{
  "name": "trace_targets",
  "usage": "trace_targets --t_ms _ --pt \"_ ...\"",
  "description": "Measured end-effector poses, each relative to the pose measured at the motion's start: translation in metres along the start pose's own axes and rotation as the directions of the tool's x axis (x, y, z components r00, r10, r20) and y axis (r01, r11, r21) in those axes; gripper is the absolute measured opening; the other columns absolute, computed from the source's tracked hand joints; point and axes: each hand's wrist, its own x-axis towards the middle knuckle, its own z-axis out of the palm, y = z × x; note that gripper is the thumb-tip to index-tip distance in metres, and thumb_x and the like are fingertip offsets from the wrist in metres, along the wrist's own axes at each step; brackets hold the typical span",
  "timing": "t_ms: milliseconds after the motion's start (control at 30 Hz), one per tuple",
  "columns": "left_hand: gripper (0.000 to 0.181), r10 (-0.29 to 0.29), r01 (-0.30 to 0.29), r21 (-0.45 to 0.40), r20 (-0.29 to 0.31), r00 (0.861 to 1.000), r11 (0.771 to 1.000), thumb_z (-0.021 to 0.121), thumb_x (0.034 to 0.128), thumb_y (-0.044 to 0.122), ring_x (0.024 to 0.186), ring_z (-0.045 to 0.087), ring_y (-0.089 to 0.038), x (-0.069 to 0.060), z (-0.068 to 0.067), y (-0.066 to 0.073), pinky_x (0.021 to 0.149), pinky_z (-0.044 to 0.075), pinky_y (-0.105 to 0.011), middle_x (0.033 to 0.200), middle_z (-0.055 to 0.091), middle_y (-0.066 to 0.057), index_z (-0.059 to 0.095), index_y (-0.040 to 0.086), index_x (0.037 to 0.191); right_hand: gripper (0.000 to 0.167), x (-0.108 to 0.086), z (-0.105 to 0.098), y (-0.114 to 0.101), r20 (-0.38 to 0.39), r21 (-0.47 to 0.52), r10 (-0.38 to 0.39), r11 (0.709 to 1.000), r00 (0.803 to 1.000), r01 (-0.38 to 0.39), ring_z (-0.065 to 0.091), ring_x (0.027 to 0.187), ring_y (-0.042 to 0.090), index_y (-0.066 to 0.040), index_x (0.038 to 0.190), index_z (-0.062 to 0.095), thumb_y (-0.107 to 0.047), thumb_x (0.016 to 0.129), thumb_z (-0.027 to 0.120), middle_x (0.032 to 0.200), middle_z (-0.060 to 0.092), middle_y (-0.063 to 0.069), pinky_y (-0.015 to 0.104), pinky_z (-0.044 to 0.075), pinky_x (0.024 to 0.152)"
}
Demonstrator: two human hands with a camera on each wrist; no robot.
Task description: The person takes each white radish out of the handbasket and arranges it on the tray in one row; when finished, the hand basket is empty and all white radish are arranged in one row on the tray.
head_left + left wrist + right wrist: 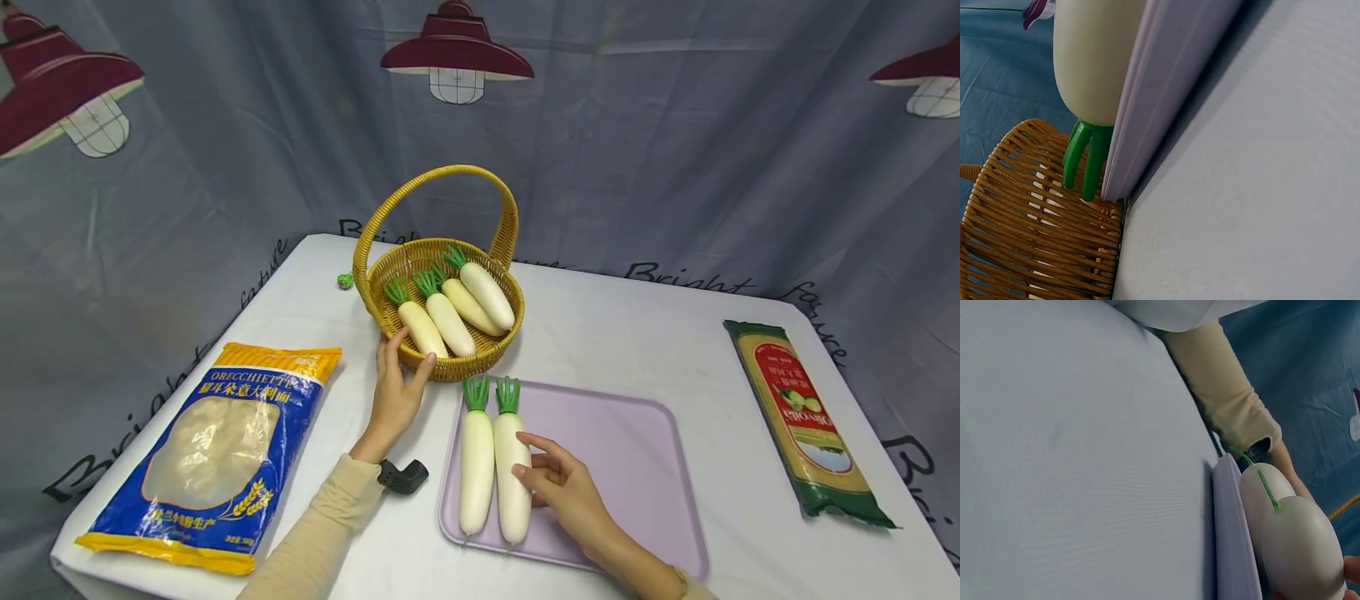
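Observation:
Two white radishes with green stalks lie side by side along the left edge of a lilac tray, a left radish [476, 471] and a right radish [510, 508]. My right hand [566, 492] holds the right radish, thumb and index finger on its upper side; fingertips [1352, 569] touch it in the right wrist view. My left hand [395, 400] is at the front left rim of a wicker basket [465, 367], index finger over the rim beside a radish [423, 329] and thumb by the front rim. Several radishes lie in the basket, stalks toward the back.
The lilac tray [607, 467] extends right of the radishes. A blue and yellow pasta bag [292, 450] lies at left, a green and gold pasta pack [795, 408] at right. A small green item [345, 281] sits left of the basket, whose tall handle [450, 171] arches above it.

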Motion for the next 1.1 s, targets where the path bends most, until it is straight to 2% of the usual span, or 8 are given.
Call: trace_targets --t_ms 267,500,700,1100 --pt "0.06 0.005 -0.005 0.004 -0.003 1.0 1.0 0.052 0.0898 0.04 0.138 0.016 -0.03 -0.001 -0.001 0.002 0.107 0.025 -0.053 0.15 0.01 -0.015 0.026 0.018 0.14 0.032 -0.002 0.002 -0.001 -0.024 0.005 -0.034 0.999 0.999 0.034 0.059 0.089 0.018 -0.005 0.113 0.058 -0.024 0.087 0.058 0.109 0.056 0.015 0.028 0.054 0.068" --pt "0.061 -0.007 0.007 0.0 0.003 1.0 1.0 0.051 0.0897 0.041 0.139 0.014 -0.031 -0.001 -0.002 0.002 0.107 0.024 -0.053 0.151 0.007 -0.014 0.026 0.019 0.14 0.026 -0.003 0.002 -0.003 -0.043 -0.016 -0.038 0.999 0.998 0.037 0.06 0.086 0.018 -0.002 0.107 0.059 -0.019 0.087 0.057 0.105 0.057 0.014 0.028 0.053 0.067" --pt "0.06 0.004 -0.004 -0.001 -0.001 1.0 1.0 0.052 0.0899 0.04 0.139 0.013 -0.03 -0.001 -0.002 0.003 0.107 0.024 -0.053 0.151 0.007 -0.014 0.026 0.018 0.14 0.024 -0.003 0.002 -0.007 -0.06 -0.024 -0.055 0.998 0.997 0.053 0.061 0.085 0.019 -0.003 0.105 0.06 -0.018 0.087 0.058 0.102 0.059 0.014 0.029 0.053 0.069" --pt "0.06 0.015 -0.015 -0.002 -0.008 1.0 1.0 0.053 0.0895 0.04 0.138 0.015 -0.031 -0.001 0.0 0.001 0.107 0.024 -0.053 0.15 0.011 -0.016 0.027 0.018 0.139 0.019 0.002 -0.003 -0.018 -0.067 -0.014 -0.179 0.984 0.982 0.178 0.059 0.08 0.013 0.001 0.103 0.058 -0.012 0.089 0.055 0.093 0.06 0.013 0.027 0.052 0.07"
